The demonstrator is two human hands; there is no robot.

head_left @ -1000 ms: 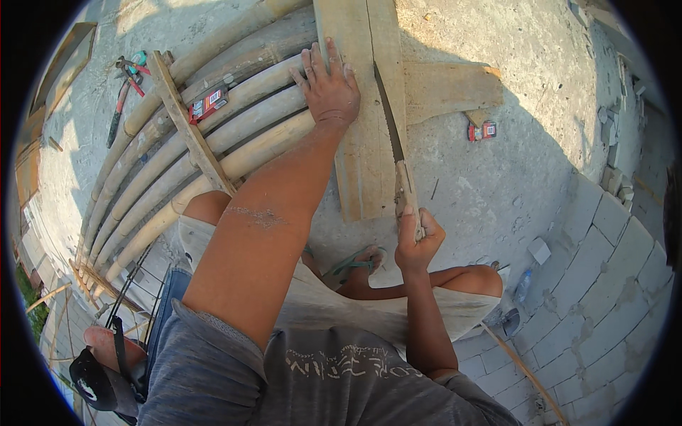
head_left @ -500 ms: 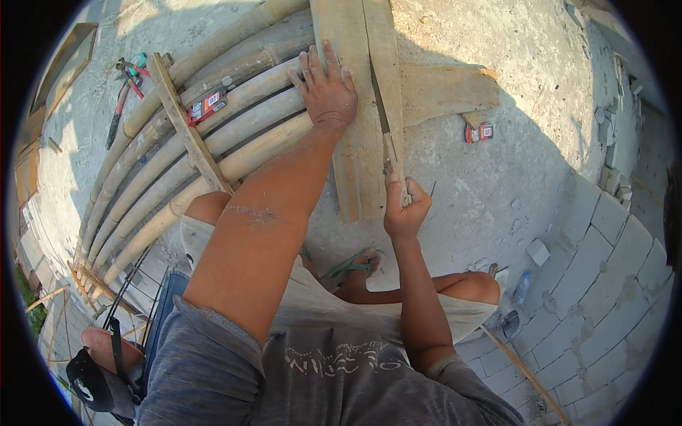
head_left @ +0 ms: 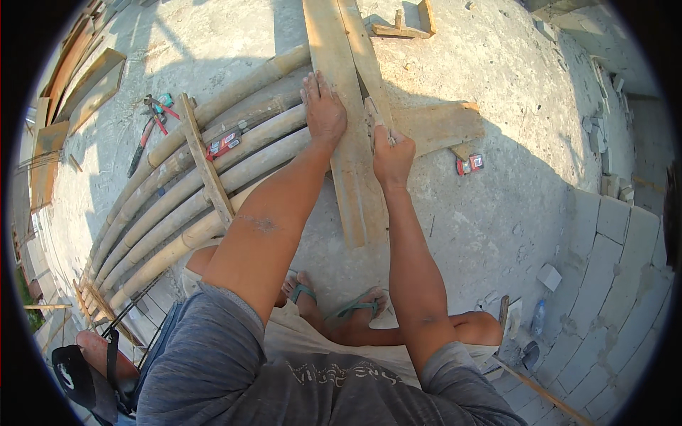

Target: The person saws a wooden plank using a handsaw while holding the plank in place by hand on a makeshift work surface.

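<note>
My left hand [head_left: 326,116] lies flat on a long wooden plank [head_left: 348,181], fingers stretched forward near its left edge. A lengthwise split runs through the plank. My right hand [head_left: 393,157] is closed round the handle of a handsaw [head_left: 372,115], just right of the left hand. The saw's handle is pale and worn; its blade is mostly hidden along the split. Bamboo poles [head_left: 249,121] run beneath the plank from the left, and a shorter board [head_left: 437,126] sticks out to the right under it.
Pincers and a hammer-like tool [head_left: 151,124] lie at far left. A crosswise batten [head_left: 206,163] and a red packet [head_left: 224,144] rest on the poles. Another red packet [head_left: 469,165] lies right of the plank. A block wall [head_left: 604,263] stands at right; a wood frame [head_left: 405,30] lies ahead.
My right hand has pushed the saw forward along the split, its arm straightening. The left hand stays flat on the plank. The whole view has shifted slightly.
</note>
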